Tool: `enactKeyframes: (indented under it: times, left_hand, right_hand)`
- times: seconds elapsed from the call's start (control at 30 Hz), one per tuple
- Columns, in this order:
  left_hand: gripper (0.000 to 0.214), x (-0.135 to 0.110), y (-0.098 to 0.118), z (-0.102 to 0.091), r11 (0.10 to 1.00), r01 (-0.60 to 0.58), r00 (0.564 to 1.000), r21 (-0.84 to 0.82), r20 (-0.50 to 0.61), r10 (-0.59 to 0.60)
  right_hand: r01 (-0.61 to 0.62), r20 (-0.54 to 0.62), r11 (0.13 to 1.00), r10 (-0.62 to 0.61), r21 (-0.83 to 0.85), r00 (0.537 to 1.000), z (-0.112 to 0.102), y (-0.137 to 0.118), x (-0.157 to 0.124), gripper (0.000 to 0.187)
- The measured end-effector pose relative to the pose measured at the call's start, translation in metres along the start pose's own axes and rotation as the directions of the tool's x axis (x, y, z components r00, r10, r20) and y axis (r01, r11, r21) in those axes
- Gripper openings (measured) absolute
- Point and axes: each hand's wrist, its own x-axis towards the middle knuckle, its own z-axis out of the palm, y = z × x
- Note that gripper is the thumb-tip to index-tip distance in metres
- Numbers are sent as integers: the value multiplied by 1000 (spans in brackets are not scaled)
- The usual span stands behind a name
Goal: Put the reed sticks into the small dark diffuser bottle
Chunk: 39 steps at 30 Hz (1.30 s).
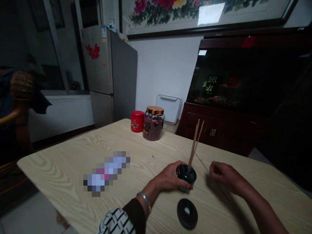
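Note:
My left hand (168, 178) is wrapped around a small dark round holder (187, 174) standing on the light wooden table (73, 162). Two thin sticks (195, 143) stand upright in the holder, leaning slightly right. My right hand (223, 175) rests just right of the holder, fingers curled in a pinch on a thin stick (202, 163) that lies slanted on the table. A dark round lid-like disc with a pale centre (187, 213) lies on the table in front of the holder.
At the table's far edge stand a glass jar with a copper lid (153, 123) and a red tin (137, 121). A blurred flat pack (106, 173) lies left of my hands. Behind are a fridge (109, 74), a dark cabinet with an aquarium (243, 97) and a chair (17, 107).

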Motion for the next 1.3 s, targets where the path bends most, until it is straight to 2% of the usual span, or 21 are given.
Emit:
enactKeyframes:
  times: [0.03,0.1,0.17,0.23,0.33,0.4,0.43,0.5,0.6,0.67,0.77,1.03,1.2,1.3]
  left_hand:
    - [76,0,0,0,1000,2,1000,7,-4,-2]
    - [74,0,1,1,1000,1,1000,9,-9,-1]
    - [73,0,0,1,1000,-3,1000,-2,-10,3]
    - [74,0,-1,0,1000,-6,1000,0,-9,6]
    - [74,0,-1,0,1000,-11,1000,10,-8,11]
    - [74,0,-1,-1,1000,-13,1000,3,-3,13]
    - [73,0,-1,-1,1000,-15,1000,-2,0,15]
    - [73,-1,-1,-1,1000,-14,1000,-4,6,14]
    - [75,-1,-1,-1,1000,-3,1000,-7,6,3]
    - [76,-1,-1,0,1000,1,1000,-16,7,0]
    - [76,0,-1,0,1000,-8,1000,-22,10,8]
    - [74,0,1,0,999,-25,1000,31,-3,25]
    - [78,1,-5,-2,999,-30,1000,37,-3,30]
    - [80,2,-8,-3,999,-42,999,34,4,42]
  right_hand:
    - [26,-75,992,-17,120,997,-4,2,1,10]
    - [71,-229,924,18,375,973,-13,4,2,21]
    - [86,-327,808,136,582,935,-21,1,1,38]
    - [119,-377,660,263,741,888,-30,-9,-3,45]
    - [225,-409,436,392,871,824,-38,-32,-9,44]
    - [299,-429,341,420,891,800,-39,-47,-12,42]
    - [329,-445,321,420,888,791,-39,-53,-13,41]
    - [373,-492,340,399,863,774,-37,-62,-14,37]
    - [386,-552,444,346,809,758,-32,-68,-15,32]
    - [372,-569,514,304,773,764,-28,-70,-16,30]
    - [368,-571,567,231,737,788,-23,-73,-16,27]
    - [269,-394,606,81,749,915,5,-81,-7,30]
    - [222,-324,713,6,665,946,17,-81,-3,25]
    - [185,-262,737,-11,650,965,17,-78,-2,27]
